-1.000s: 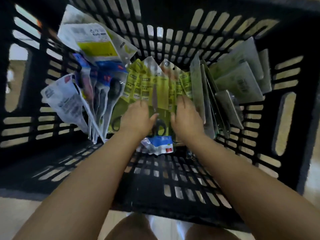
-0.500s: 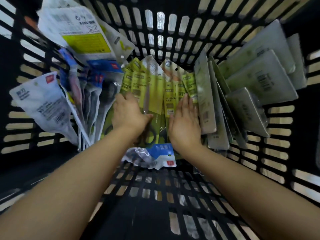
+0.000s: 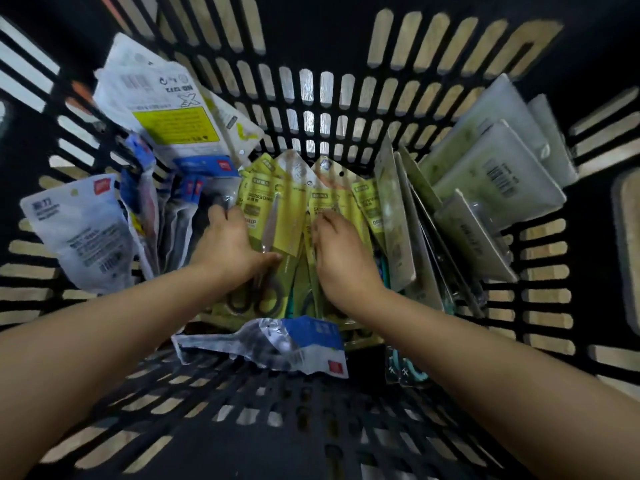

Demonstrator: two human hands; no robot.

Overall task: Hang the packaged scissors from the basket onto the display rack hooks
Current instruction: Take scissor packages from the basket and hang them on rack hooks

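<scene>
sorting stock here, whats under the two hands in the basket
Under the left hand and right hand stands a stack of yellow-green scissors packs; the front one shows black-handled scissors. How many packs sit behind, and the basket floor below them, is covered.

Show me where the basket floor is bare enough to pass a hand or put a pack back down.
Bare floor lies at the near side, bordered by the crumpled blue-and-white pack and both forearms. The far half is crowded: green scissors packs under the left hand and right hand, white packs left, grey packs right.
</scene>
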